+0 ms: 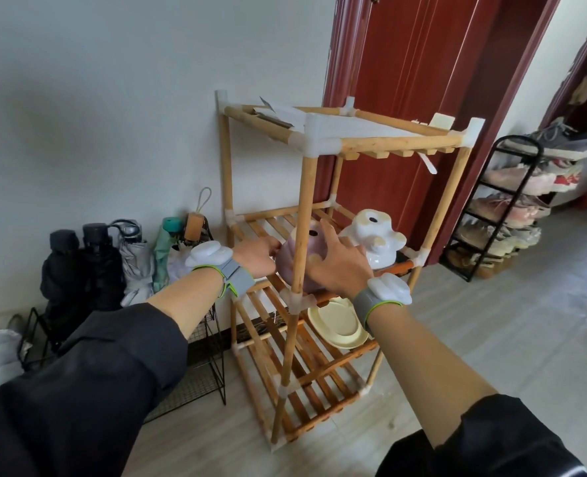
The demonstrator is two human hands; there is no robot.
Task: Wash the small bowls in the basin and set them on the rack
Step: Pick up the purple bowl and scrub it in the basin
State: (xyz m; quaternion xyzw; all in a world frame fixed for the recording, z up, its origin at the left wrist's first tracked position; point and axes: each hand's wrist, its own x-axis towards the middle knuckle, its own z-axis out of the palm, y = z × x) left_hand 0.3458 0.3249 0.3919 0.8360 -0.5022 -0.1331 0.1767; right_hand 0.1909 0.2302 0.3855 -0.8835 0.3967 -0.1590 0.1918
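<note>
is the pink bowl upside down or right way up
Upside down: the pink bowl shows its domed underside on top; the left hand and right hand hold it.

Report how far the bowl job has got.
Done: a white bowl sits on the middle shelf of the wooden rack. In hand: the left hand and right hand hold a pink bowl at that same shelf, beside the white one. Left: let go of it. The basin is out of view, so I cannot tell whether more bowls are waiting.
</note>
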